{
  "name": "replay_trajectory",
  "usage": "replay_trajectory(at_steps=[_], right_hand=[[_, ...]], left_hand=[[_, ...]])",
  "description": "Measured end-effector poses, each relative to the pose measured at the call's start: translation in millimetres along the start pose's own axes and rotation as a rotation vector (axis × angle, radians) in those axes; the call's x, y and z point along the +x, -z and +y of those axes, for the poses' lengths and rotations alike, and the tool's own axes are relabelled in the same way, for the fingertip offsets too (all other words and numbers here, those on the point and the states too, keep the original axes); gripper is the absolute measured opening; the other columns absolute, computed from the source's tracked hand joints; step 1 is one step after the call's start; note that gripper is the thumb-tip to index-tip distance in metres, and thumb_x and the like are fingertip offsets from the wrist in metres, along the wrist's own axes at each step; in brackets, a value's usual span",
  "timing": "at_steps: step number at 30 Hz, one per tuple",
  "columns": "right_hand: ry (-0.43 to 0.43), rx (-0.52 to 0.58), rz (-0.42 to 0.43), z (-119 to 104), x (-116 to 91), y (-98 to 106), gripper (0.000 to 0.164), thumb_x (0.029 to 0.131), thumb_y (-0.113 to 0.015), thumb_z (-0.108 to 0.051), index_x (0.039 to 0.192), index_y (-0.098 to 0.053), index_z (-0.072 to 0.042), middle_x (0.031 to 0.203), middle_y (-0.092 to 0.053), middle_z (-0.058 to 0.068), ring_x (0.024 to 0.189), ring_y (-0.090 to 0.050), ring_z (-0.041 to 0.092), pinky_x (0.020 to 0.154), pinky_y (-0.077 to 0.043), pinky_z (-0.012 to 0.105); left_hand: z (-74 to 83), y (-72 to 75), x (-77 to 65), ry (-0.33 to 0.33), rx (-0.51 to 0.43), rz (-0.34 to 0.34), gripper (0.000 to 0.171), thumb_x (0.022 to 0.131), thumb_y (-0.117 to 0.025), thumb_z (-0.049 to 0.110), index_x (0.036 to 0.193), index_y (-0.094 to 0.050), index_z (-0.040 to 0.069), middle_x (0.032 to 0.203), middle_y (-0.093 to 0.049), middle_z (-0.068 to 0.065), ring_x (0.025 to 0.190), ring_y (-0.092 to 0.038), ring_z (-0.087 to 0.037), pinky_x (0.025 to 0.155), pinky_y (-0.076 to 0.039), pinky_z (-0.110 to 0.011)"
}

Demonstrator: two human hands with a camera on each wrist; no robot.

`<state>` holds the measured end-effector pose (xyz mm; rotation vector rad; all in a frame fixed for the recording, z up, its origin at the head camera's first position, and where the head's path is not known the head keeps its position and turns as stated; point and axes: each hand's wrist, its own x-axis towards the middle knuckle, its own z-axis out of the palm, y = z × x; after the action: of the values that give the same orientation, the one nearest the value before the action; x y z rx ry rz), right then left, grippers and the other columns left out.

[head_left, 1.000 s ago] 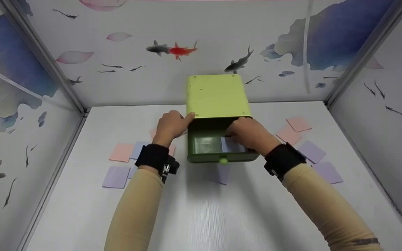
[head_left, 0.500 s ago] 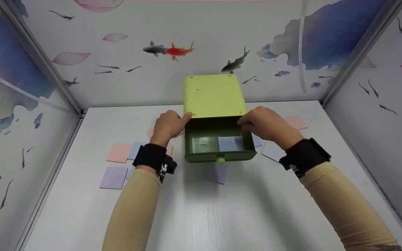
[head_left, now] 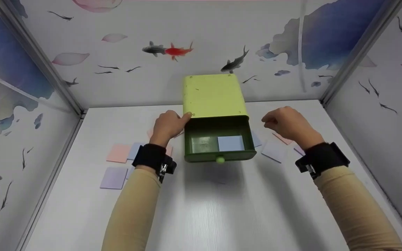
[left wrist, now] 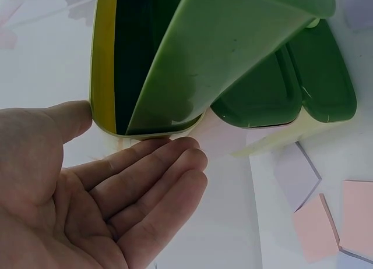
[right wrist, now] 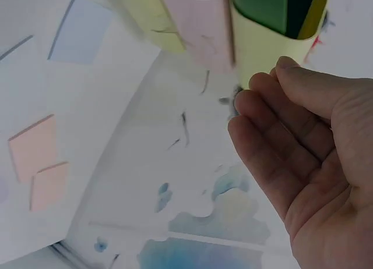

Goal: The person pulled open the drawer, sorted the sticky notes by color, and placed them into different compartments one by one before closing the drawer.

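Note:
In the head view a yellow-green cabinet (head_left: 215,94) stands against the back wall. Its green top drawer (head_left: 190,158) with a round knob (head_left: 220,160) is pulled out, and a light blue square pad (head_left: 230,143) lies flat inside on the right. My left hand (head_left: 168,127) is at the cabinet's front left corner, thumb at the top edge, fingers nearly straight along the side in the left wrist view. Held in the air right of the cabinet, my right hand (head_left: 288,125) has loosely bent fingers and nothing in it; the right wrist view shows its palm (right wrist: 326,211) bare.
Pink, blue and purple square pads lie on the white table at both sides, such as a purple pad (head_left: 113,177) and a pink pad (head_left: 118,153) on the left. More green drawers (left wrist: 326,77) sit below the open one. Printed walls enclose the table.
My right hand has let go of the blue pad, come out of the drawer and moved right, away from the cabinet. The pad stays in the drawer; my left hand keeps its place.

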<state>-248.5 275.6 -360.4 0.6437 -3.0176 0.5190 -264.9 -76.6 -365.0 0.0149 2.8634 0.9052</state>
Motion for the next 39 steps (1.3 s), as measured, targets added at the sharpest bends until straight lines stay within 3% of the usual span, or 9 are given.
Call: replay_trajectory(at_steps=[6, 11, 16, 21, 26, 30, 39], right_hand=[[-0.133, 0.038, -0.105, 40.7, -4.9, -32.6, 0.026, 0.091, -0.065, -0.009, 0.114, -0.069, 0.004, 0.106, -0.071, 0.022, 0.096, -0.067, 0.035, 0.084, -0.053, 0.051], [-0.219, 0.06, -0.189, 66.6, -7.2, -64.9, 0.035, 0.091, -0.064, -0.011, 0.12, -0.064, 0.007, 0.114, -0.067, 0.026, 0.105, -0.063, 0.04, 0.091, -0.049, 0.055], [-0.294, 0.057, -0.28, 85.3, -8.3, -96.0, 0.044, 0.093, -0.063, -0.015, 0.13, -0.055, 0.007, 0.127, -0.059, 0.03, 0.117, -0.055, 0.045, 0.099, -0.043, 0.059], [-0.345, 0.046, -0.301, 94.6, -8.4, -120.9, 0.057, 0.09, -0.066, -0.014, 0.139, -0.045, 0.007, 0.138, -0.049, 0.032, 0.126, -0.047, 0.048, 0.105, -0.036, 0.062], [-0.317, 0.023, -0.278, 100.4, -9.8, -138.4, 0.067, 0.089, -0.067, -0.013, 0.145, -0.036, 0.005, 0.148, -0.037, 0.031, 0.137, -0.033, 0.049, 0.11, -0.029, 0.062], [-0.288, 0.039, -0.282, 101.1, -12.8, -142.0, 0.066, 0.091, -0.065, -0.013, 0.149, -0.034, 0.0, 0.15, -0.037, 0.029, 0.14, -0.028, 0.049, 0.11, -0.027, 0.063], [-0.262, 0.022, -0.275, 97.0, -12.1, -137.4, 0.057, 0.091, -0.066, -0.015, 0.141, -0.046, 0.0, 0.141, -0.048, 0.03, 0.131, -0.041, 0.049, 0.106, -0.034, 0.062]], left_hand=[[-2.2, 2.2, 0.7, 0.016, 0.003, 0.004, 0.053, 0.097, -0.046, 0.054, 0.067, -0.056, 0.012, 0.065, -0.048, -0.001, 0.064, -0.05, -0.018, 0.059, -0.039, -0.029], [-0.9, 2.6, 0.4, 0.011, 0.005, 0.008, 0.053, 0.098, -0.045, 0.054, 0.062, -0.047, 0.015, 0.061, -0.042, 0.002, 0.06, -0.045, -0.017, 0.057, -0.037, -0.029], [0.7, 0.2, 1.9, 0.012, 0.003, 0.012, 0.053, 0.097, -0.046, 0.054, 0.062, -0.044, 0.015, 0.061, -0.039, 0.002, 0.058, -0.043, -0.015, 0.055, -0.035, -0.028], [0.9, -1.6, 1.4, 0.012, 0.004, 0.01, 0.053, 0.097, -0.046, 0.054, 0.062, -0.045, 0.015, 0.06, -0.04, 0.002, 0.057, -0.042, -0.015, 0.055, -0.034, -0.028], [0.7, -2.3, -0.5, 0.003, -0.009, 0.006, 0.052, 0.097, -0.047, 0.054, 0.064, -0.052, 0.014, 0.062, -0.048, 0.001, 0.059, -0.047, -0.016, 0.057, -0.037, -0.028], [-0.1, -3.0, -1.6, -0.003, -0.022, 0.003, 0.053, 0.097, -0.048, 0.054, 0.065, -0.057, 0.013, 0.063, -0.054, 0.001, 0.059, -0.051, -0.015, 0.057, -0.038, -0.028], [-1.6, -0.5, 0.5, -0.001, -0.02, 0.006, 0.053, 0.097, -0.048, 0.054, 0.069, -0.06, 0.011, 0.065, -0.052, 0.0, 0.061, -0.05, -0.016, 0.059, -0.038, -0.029]])
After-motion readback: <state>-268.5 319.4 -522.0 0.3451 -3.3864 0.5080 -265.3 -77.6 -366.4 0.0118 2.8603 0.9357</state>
